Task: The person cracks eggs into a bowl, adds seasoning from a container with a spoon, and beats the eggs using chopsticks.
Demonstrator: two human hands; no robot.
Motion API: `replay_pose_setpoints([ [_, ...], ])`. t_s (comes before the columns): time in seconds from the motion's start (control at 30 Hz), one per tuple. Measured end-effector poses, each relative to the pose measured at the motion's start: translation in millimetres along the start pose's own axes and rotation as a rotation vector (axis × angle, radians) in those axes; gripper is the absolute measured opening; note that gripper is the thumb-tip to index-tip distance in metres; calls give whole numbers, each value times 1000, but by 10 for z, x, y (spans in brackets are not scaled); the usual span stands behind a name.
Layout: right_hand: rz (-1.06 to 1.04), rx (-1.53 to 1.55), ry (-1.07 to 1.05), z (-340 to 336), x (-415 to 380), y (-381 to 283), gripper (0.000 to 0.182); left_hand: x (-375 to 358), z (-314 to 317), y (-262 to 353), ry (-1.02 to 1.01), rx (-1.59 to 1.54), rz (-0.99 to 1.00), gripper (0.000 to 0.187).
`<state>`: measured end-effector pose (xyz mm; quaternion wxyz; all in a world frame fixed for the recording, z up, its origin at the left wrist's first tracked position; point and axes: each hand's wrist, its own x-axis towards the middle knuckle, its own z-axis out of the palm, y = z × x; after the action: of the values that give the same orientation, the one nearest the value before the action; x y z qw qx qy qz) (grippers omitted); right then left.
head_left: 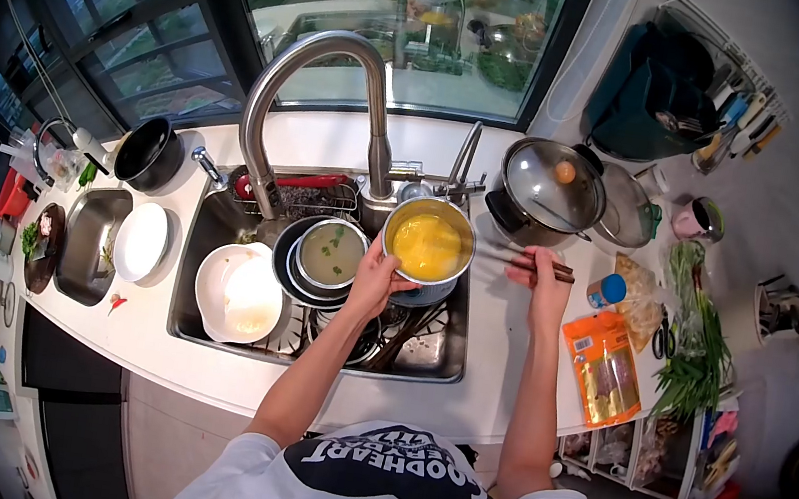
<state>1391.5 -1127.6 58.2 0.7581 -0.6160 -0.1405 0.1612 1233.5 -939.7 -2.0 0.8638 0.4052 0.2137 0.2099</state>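
My left hand (376,277) is closed on the near-left side of a metal bowl (471,236), which is above the sink's right part. Inside the bowl is beaten egg (425,246), yellow and liquid-looking. My right hand (542,276) grips a pair of chopsticks (563,272) to the right of the bowl, over the counter. Their tips point left toward the bowl and are smeared by motion. Just left of the bowl, a pot of cloudy liquid with green bits (330,254) sits among stacked vessels in the sink.
The tall faucet (257,120) arches over the sink (444,369). A white bowl (238,291) lies in the sink's left part. Behind my right hand stands a lidded pot (550,191). To the right are a blue-capped jar (606,291), an orange packet (603,369) and green onions (693,359).
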Motion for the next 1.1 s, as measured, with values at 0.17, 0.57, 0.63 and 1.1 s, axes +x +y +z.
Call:
replay_pose_setpoints([
  [0.17, 101, -4, -121, -74, 22, 49, 25, 10, 7, 7, -6, 9, -1, 62],
  [0.57, 132, -46, -136, -50, 15, 92, 26, -19, 32, 23, -2, -7, 3, 61],
  [0.63, 120, -4, -116, -59, 15, 73, 26, 1, 34, 20, -3, -4, 2, 61],
  [1.1, 130, -3, -110, -37, 16, 108, 25, -18, 49, 57, -2, 4, -8, 62],
])
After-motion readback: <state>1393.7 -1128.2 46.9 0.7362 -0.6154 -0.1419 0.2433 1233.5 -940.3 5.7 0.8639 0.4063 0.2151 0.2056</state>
